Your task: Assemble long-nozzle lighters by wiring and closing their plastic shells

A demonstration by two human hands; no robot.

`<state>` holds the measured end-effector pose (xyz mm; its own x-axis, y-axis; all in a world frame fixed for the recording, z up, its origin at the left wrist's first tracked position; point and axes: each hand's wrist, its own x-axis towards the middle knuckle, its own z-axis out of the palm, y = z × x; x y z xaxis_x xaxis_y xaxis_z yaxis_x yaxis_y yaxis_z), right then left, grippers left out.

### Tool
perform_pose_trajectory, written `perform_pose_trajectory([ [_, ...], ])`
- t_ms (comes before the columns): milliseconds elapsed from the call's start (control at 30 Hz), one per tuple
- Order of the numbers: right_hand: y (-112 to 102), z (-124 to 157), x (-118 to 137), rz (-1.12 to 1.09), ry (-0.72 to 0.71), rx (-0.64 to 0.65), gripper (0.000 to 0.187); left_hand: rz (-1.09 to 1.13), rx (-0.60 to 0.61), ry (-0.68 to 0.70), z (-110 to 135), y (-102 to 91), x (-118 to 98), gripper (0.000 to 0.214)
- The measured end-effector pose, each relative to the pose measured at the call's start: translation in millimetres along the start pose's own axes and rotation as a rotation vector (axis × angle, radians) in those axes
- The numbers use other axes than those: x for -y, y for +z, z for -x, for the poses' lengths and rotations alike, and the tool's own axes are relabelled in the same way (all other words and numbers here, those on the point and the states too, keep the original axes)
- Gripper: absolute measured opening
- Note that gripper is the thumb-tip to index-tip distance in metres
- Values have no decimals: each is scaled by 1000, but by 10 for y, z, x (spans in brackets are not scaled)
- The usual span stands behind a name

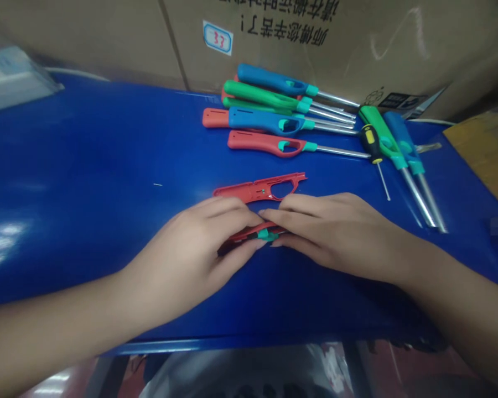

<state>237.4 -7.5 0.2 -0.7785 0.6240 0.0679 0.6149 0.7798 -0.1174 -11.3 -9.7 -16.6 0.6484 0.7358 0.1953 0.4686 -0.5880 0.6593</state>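
Note:
My left hand [207,237] is closed round one end of a red lighter shell half [245,234], fingers on top and thumb at the near side. From the right, my right hand [327,232] pinches the other end of the same piece. Between the fingertips sits a teal trigger [267,235] in the shell; the fingers hide much of the rest. Just beyond my hands, a second red shell half [249,191] lies with its inner side up and its trigger opening to the right.
Several long-necked lighters, among them a blue one [269,79] and a red one [265,143], lie at the back. A black and yellow screwdriver [371,145] rests by a green lighter [384,132]. Behind stands a cardboard box [128,44]; a white stack [16,77] is at left.

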Motion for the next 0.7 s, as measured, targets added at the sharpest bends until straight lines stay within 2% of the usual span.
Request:
perform_pose_trajectory([
  [267,71,25,109,138,43,16,49,59,-9,-81,-35,-18,7,10],
  [467,84,0,156,128,99,40,55,80,-22,-103,-37,-10,8,11],
  [533,66,-12,164,21,128,-2,48,87,-29,-109,-32,-6,9,11],
  [633,48,-22,156,-164,187,-82,20,67,-48,-94,-29,4,14,10],
  [700,56,-23,142,-197,201,-101,11,41,-47,-87,-31,15,21,12],
])
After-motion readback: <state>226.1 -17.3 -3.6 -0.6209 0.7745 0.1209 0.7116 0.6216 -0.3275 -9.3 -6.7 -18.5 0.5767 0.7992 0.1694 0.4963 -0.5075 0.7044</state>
